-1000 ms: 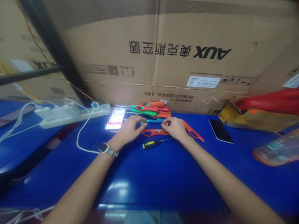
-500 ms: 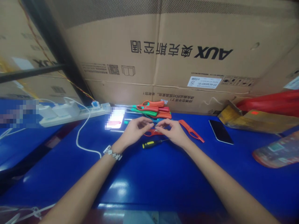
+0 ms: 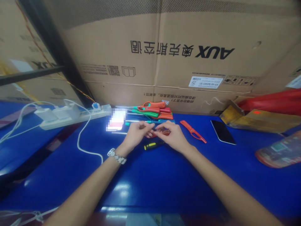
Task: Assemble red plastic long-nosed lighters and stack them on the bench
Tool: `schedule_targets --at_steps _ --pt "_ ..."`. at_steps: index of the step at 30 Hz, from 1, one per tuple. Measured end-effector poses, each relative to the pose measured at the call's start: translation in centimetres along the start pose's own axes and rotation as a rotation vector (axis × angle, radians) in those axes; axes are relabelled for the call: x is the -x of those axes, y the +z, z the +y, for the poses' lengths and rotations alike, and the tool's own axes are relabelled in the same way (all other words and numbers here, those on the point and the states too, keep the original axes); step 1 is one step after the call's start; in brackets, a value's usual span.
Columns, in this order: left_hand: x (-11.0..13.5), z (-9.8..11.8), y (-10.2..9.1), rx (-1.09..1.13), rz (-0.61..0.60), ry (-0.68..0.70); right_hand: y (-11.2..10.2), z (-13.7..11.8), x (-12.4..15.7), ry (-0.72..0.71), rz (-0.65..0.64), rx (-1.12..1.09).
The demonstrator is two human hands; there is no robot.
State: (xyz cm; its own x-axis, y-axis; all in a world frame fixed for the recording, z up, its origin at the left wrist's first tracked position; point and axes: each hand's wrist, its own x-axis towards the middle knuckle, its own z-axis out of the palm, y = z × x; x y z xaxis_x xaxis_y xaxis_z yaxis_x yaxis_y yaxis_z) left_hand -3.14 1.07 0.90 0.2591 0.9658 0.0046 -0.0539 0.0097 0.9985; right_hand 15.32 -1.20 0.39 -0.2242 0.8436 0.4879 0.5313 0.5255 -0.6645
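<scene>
My left hand (image 3: 138, 134), with a metal-strap watch (image 3: 117, 156) at its wrist, has thumb and fingers closed together. Facing it, my right hand (image 3: 173, 135) is closed in a pinch, fingertips close to the left ones. Whatever they pinch is too small to make out. Just beneath the fingers lies an orange lighter body (image 3: 165, 132) with a metal tube, partly covered by the hands. A black and yellow screwdriver (image 3: 151, 145) rests on the near side, its shaft hidden by my right hand. Right of that hand lies a separate orange casing half (image 3: 193, 131).
Several long-necked lighters (image 3: 150, 109) are piled behind my hands, beside a lit phone screen (image 3: 117, 120). A dark phone (image 3: 222, 131), an opened carton (image 3: 261, 121) and a bottle (image 3: 279, 153) stand or lie rightward. At left is a power strip (image 3: 77, 117) with a white cable (image 3: 80, 144).
Both hands have moved slightly down and toward each other, over the orange lighter body. My right hand now hides the screwdriver's shaft. The pile of lighters has stayed put.
</scene>
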Motion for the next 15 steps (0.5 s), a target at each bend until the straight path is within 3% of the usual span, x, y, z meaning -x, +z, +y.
schedule_targets --at_steps 5,10,15 --pt "0.2 -0.2 0.4 0.008 0.043 0.032 -0.6 -0.1 0.1 -0.073 -0.076 0.103" --pt "0.2 -0.6 0.7 -0.061 -0.004 0.055 -1.0 0.4 0.0 -0.118 -0.053 0.211" --pt "0.2 -0.1 -0.4 -0.462 -0.062 0.219 -1.3 1.1 -0.1 -0.161 -0.064 0.272"
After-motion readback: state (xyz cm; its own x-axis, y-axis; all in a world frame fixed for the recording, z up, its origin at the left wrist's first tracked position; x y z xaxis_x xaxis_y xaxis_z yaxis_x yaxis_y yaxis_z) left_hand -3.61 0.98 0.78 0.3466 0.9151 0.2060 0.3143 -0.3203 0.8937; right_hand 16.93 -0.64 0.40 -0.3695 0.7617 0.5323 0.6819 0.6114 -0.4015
